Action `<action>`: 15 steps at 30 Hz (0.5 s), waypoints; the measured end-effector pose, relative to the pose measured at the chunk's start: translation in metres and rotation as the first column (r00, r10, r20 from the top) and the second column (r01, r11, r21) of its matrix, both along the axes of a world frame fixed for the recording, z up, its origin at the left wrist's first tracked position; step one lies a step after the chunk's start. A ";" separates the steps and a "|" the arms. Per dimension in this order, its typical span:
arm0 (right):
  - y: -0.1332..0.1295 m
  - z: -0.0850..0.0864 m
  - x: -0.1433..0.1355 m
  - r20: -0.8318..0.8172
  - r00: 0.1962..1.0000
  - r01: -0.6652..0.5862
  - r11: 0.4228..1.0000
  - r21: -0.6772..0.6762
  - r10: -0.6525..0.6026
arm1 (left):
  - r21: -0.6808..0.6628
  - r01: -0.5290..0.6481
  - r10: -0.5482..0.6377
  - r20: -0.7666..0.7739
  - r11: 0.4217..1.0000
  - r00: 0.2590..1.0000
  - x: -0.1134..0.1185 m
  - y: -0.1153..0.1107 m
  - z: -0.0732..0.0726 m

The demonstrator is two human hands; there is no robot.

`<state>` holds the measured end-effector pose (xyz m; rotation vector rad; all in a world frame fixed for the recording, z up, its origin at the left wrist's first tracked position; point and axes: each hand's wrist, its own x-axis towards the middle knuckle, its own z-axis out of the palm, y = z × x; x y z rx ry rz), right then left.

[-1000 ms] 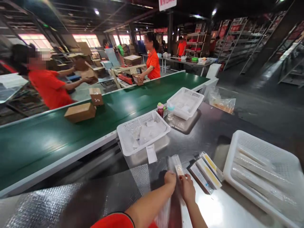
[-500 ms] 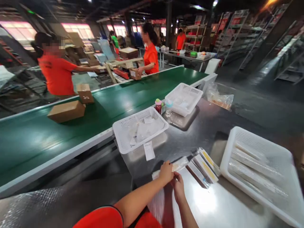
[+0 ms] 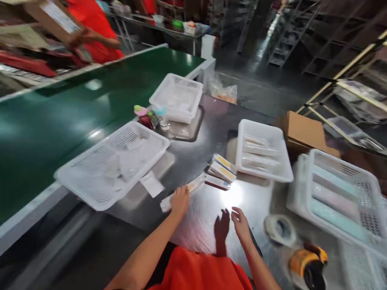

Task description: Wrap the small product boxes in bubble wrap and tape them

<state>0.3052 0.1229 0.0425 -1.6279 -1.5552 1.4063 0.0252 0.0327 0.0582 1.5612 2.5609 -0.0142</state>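
My left hand [image 3: 180, 201] is closed over a long, narrow clear-wrapped package [image 3: 195, 183] lying on the metal table [image 3: 193, 229]. To the right, my right hand [image 3: 240, 221] hovers above the table with its fingers apart and nothing in it; its reflection shows beside it. Several flat wrapped packages [image 3: 222, 173] with yellow and dark strips lie fanned out just beyond my hands. A small white paper [image 3: 152, 184] rests left of my left hand, beside a white basket [image 3: 102, 197] holding clear plastic bags.
A white basket [image 3: 286, 175] of wrapped items stands at the right, near another basket [image 3: 313, 189], a tape roll [image 3: 281, 230] and an orange tape dispenser [image 3: 304, 262]. Behind are jars [image 3: 145, 119], a far basket [image 3: 178, 114], a green conveyor [image 3: 99, 96] and a person holding a box.
The view has swung right, bringing the second basket, tape roll and dispenser into sight. My right hand has come away from my left hand and the package, and its fingers have opened.
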 end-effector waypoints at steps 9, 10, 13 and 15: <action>-0.040 0.049 0.206 0.700 0.357 0.345 0.784 0.516 -0.618 | 0.090 0.263 -0.240 -0.209 0.960 0.948 -0.002 -0.049 -0.024; -0.043 0.047 0.211 0.743 0.303 0.403 0.787 0.468 -0.597 | 0.102 0.275 -0.248 -0.218 0.956 0.944 -0.001 -0.052 -0.027; -0.044 0.039 0.218 0.831 0.296 0.510 0.813 0.281 -0.472 | 0.129 0.251 -0.220 -0.214 0.959 0.952 0.001 -0.055 -0.031; -0.038 0.037 0.223 0.850 0.319 0.513 0.830 0.217 -0.419 | 0.154 0.217 -0.188 -0.181 0.964 0.965 0.001 -0.053 -0.032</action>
